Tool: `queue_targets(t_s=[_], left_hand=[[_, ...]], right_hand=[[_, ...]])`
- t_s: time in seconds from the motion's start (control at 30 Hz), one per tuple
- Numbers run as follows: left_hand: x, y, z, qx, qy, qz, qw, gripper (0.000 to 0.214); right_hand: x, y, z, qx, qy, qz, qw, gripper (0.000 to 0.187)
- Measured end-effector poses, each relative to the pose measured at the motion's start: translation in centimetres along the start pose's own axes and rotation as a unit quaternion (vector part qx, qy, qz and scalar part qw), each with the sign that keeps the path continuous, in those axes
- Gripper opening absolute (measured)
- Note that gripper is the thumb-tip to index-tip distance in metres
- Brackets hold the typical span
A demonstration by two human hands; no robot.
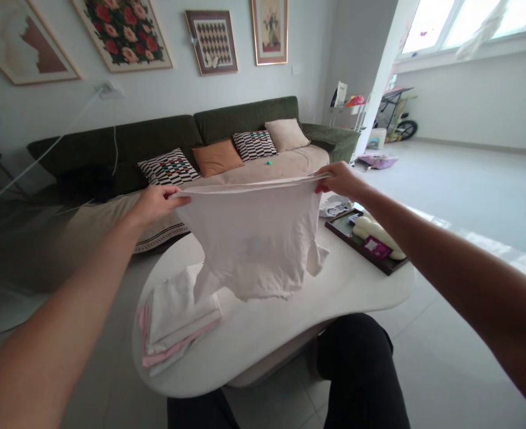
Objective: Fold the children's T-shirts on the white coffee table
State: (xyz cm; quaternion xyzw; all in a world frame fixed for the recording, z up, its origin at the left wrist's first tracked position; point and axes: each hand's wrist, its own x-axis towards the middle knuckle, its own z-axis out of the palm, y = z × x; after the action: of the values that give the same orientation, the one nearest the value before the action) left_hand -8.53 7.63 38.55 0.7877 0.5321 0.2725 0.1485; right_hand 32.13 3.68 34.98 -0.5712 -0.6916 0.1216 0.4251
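A white T-shirt hangs stretched between my two hands, with its hem edge up and its sleeves and collar pointing down over the table. My left hand pinches the upper left corner, fingers closed on the cloth. At the upper right corner, my right hand grips the same edge between thumb and fingers. Below and left of the shirt lies a stack of folded clothes, white and grey with a pink layer, on the white table. The shirt partly overlaps this stack in view.
A dark tray with a cream plush-looking item and a purple card sits at the table's right end. Behind the table stands a green sofa with several cushions. My knees are under the front edge.
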Motion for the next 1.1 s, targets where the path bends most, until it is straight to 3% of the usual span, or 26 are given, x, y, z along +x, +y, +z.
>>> queue_targets(t_s=[0.07,0.13,0.23,0.3,0.43,0.57,0.67,0.73,0.83,0.93,1.0,1.1], left_hand=[[0.2,0.5,-0.3,-0.019,0.037,0.011,0.999,0.047],[-0.2,0.7,-0.5,-0.034,0.052,0.021,0.998,0.044],[-1.5,0.8,-0.2,-0.034,0.018,0.032,0.999,0.038],[-2.3,1.2,0.3,-0.041,-0.011,0.048,0.998,0.035],[-2.4,4.2,2.4,-0.051,-0.017,0.15,0.987,0.031],[-1.0,8.9,6.4,-0.072,-0.05,0.265,0.96,0.024],[0.1,11.0,9.2,-0.085,-0.054,0.299,0.949,0.021],[0.4,11.4,10.3,-0.101,-0.03,0.285,0.953,0.021],[0.3,11.6,10.5,-0.148,-0.002,0.233,0.961,0.026],[-0.5,12.6,10.1,-0.216,-0.03,0.198,0.956,0.03],[-1.1,13.4,9.7,-0.259,-0.07,0.179,0.947,0.034],[-1.8,13.3,9.1,-0.299,-0.104,0.138,0.939,0.038]], right_hand=[[0.2,0.3,-0.4,0.014,0.06,-0.008,0.998,0.005],[-0.2,0.7,-0.8,0.029,0.082,0.0,0.996,0.013],[-1.1,1.3,-1.2,0.068,0.059,0.035,0.995,0.021],[-1.3,1.4,-1.3,0.104,0.075,0.038,0.991,0.023],[-0.4,-0.5,0.2,0.172,0.132,-0.037,0.975,0.023],[0.4,-4.6,4.3,0.273,-0.006,-0.098,0.957,0.019],[0.1,-7.3,6.5,0.293,-0.077,-0.147,0.941,0.017],[-0.7,-8.5,6.4,0.252,-0.05,-0.156,0.954,0.016],[-2.7,-9.3,5.0,0.108,0.009,-0.123,0.986,0.019],[-4.6,-9.1,4.2,-0.016,-0.035,-0.106,0.994,0.026],[-5.1,-8.4,4.3,-0.019,-0.064,-0.11,0.992,0.027],[-5.2,-7.1,4.3,0.082,-0.078,-0.096,0.989,0.018]])
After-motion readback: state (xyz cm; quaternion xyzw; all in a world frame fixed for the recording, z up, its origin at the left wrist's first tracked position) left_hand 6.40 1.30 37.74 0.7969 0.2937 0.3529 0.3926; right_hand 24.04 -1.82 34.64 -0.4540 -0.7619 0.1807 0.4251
